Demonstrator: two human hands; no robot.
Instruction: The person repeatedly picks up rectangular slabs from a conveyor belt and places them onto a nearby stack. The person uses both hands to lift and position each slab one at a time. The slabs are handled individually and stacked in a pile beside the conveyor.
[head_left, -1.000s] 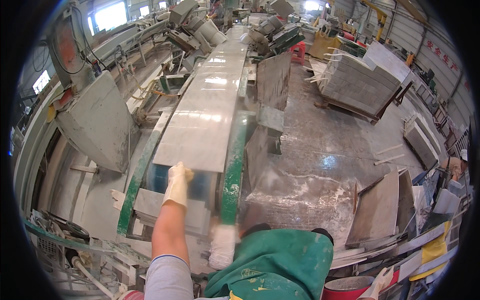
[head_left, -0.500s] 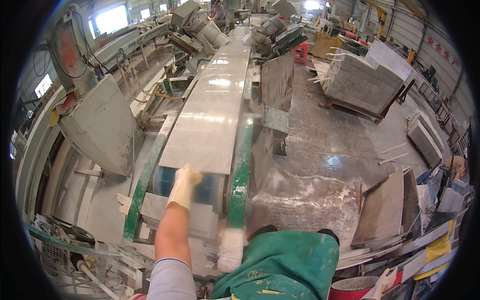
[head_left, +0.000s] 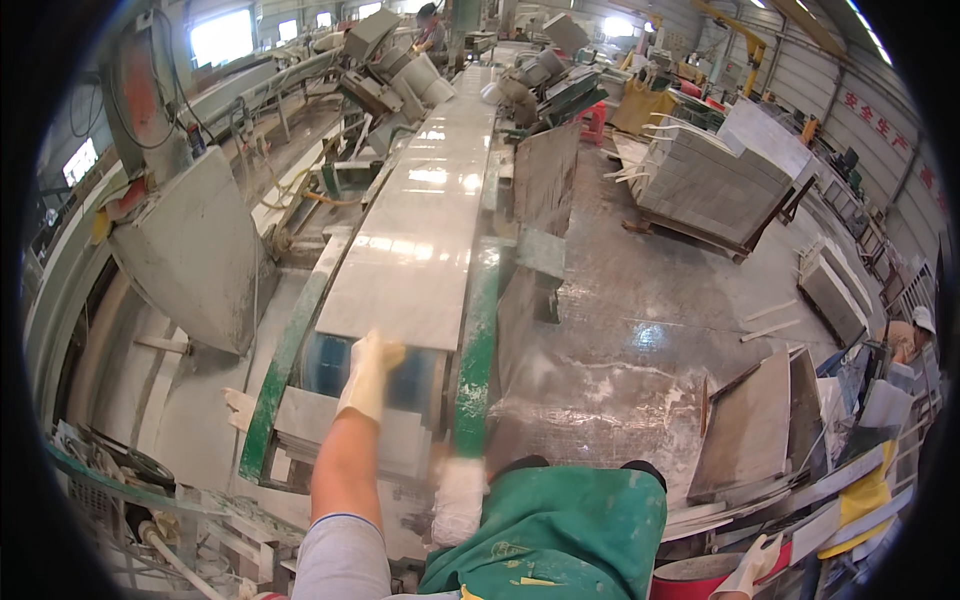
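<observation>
A long pale grey stone slab lies on a conveyor with green side rails that runs away from me. My left hand, in a white glove, reaches forward, its fingers against the slab's near edge. My right hand, also in a white glove, is low at the near end of the right rail. It is blurred, so its grip is unclear. My green apron fills the lower middle.
A grey metal hood stands left of the conveyor, with cutting machinery beside the line further back. Stacked slabs sit on a pallet at the right. Smaller slabs lean near a red bucket, beside a wet floor.
My left hand has edged slightly right along the slab's near edge. My right hand has stayed low by the rail. The slab's end sits about where it was.
</observation>
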